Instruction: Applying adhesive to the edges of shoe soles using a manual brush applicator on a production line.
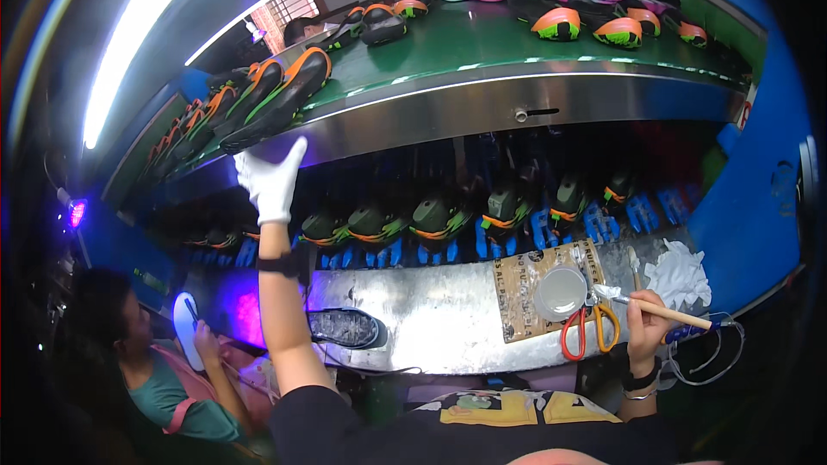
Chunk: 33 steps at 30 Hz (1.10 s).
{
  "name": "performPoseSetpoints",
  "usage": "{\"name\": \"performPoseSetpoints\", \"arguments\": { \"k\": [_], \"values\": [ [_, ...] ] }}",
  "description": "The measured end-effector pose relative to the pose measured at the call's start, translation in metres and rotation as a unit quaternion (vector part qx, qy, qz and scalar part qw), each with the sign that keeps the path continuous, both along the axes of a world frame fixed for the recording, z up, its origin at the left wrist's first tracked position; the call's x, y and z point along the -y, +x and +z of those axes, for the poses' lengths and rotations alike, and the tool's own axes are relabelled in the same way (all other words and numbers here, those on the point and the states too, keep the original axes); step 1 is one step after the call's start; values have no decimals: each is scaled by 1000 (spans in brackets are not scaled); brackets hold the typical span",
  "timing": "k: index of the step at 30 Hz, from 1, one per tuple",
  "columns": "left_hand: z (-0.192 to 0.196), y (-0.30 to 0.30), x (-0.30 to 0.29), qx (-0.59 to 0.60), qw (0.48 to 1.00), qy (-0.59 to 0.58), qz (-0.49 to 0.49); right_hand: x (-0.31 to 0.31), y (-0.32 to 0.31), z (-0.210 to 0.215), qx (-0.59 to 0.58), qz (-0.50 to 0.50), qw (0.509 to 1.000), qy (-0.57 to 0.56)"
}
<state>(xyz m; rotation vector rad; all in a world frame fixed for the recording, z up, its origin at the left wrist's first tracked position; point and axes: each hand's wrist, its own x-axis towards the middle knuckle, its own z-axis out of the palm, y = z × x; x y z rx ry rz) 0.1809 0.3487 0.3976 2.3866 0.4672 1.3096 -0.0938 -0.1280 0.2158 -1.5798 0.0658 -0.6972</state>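
My left hand, in a white glove, reaches up to the front edge of the green conveyor belt. Its thumb is spread from the fingers, just below a black shoe upper with orange and green trim; whether the fingertips touch it I cannot tell. My bare right hand is closed around the wooden handle of a brush, whose whitish head points left. Beside that head stand a round bowl of pale liquid and scissors with red and orange handles. A dark shoe sole lies on the metal bench.
Several shoes on blue holders line a lower rack behind the metal bench. Cardboard lies under the bowl, and a crumpled white cloth sits at right. On the left, a co-worker holds a pale sole.
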Motion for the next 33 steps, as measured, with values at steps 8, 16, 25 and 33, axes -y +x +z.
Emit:
{"name": "performPoseSetpoints", "arguments": {
  "k": [8,16,25,33],
  "values": [
    [105,75,45,242,915,-187,-262,-5,-4,15,6,-17,1000,-3],
    [75,-55,78,241,590,-399,-659,-6,14,8,-17,-1,997,-70],
    [-143,-159,151,-153,209,-823,-505,-25,53,-3,-70,63,987,-132],
    [-193,-199,132,-286,129,-821,-477,-35,53,-4,-104,64,976,-180]
  ]
}}
